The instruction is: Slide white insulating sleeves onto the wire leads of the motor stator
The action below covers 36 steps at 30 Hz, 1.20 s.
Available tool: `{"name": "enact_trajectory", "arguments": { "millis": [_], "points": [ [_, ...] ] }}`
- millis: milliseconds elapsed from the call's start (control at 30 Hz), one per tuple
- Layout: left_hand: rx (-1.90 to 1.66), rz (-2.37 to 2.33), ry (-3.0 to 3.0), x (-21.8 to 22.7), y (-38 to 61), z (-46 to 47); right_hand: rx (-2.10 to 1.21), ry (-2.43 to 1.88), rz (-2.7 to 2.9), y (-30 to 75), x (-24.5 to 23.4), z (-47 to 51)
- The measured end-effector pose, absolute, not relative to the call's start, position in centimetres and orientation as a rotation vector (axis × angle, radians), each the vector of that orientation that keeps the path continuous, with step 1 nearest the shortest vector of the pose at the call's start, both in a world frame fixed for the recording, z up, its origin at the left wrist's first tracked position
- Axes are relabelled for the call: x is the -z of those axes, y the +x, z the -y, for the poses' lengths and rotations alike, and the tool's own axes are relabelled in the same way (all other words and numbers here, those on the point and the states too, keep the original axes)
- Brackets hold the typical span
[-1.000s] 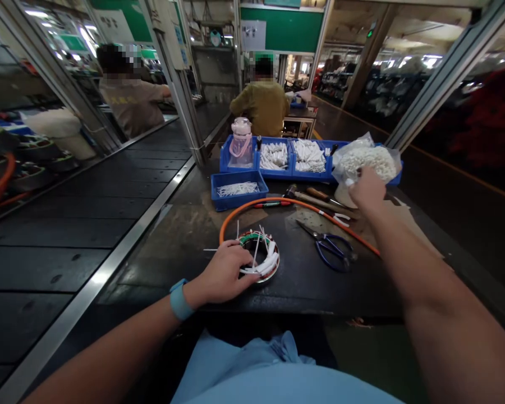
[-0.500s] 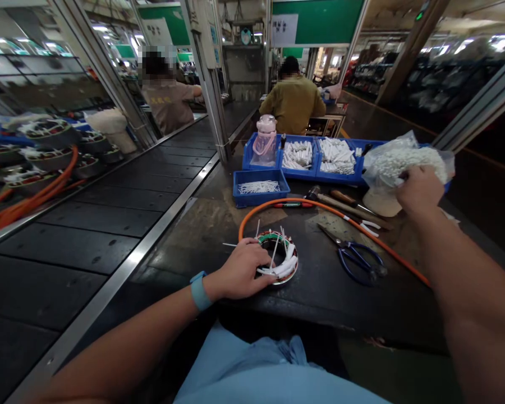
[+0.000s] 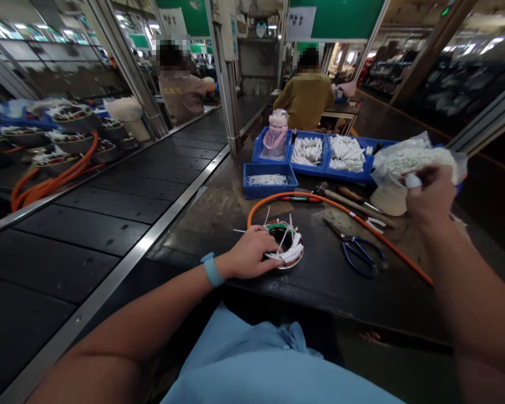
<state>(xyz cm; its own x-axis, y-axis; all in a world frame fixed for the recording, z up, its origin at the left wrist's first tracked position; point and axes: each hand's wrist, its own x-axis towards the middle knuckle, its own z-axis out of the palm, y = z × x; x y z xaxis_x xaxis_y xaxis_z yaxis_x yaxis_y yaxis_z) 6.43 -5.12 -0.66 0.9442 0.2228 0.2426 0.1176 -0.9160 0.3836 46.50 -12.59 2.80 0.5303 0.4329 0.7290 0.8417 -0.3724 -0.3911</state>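
scuffed black workbench (image 3: 315,280) here, conveyor (image 3: 88,230) at 9 o'clock. left hand (image 3: 248,252) is gripping the stator (image 3: 297,252), right hand (image 3: 435,193) pinching some white bit (image 3: 413,180) around 2.

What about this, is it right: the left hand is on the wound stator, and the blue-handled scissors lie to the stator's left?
Not quite: the left hand is on the wound stator, but the blue-handled scissors lie to its right, as the head view shows.
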Motion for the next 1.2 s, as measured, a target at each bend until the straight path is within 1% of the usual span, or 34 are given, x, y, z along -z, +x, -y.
{"name": "enact_trajectory", "arguments": {
  "millis": [33,100,233,333,467,600,1000,1133,1200],
  "points": [
    [-0.436,-0.266,2.743,0.8,6.4,5.5,0.630,-1.850,1.106,44.1,-2.3,13.7],
    [-0.540,-0.345,2.764,1.2,6.3,6.3,0.366,-1.496,1.293,38.5,-1.0,16.7],
    [-0.653,-0.497,2.685,2.2,6.8,7.7,-0.132,-1.199,1.712,28.4,2.3,23.9],
    [-0.687,-0.585,2.600,2.7,7.5,8.0,-0.290,-1.008,1.815,24.5,4.8,27.3],
    [-0.746,-0.594,2.564,3.0,8.0,7.9,-0.334,-1.077,1.720,23.4,7.5,28.7],
    [-0.780,-0.555,2.563,3.2,8.0,8.0,-0.377,-1.135,1.685,23.5,8.9,29.2],
    [-0.774,-0.519,2.628,3.3,7.8,8.0,-0.316,-1.071,1.713,23.5,8.4,28.9],
    [-0.741,-0.553,2.706,3.1,8.0,8.5,-0.230,-1.140,1.830,23.2,8.0,26.2],
    [-0.777,-0.600,2.645,3.0,8.1,8.8,-0.246,-1.203,1.795,22.9,7.5,23.9]
  ]
}}
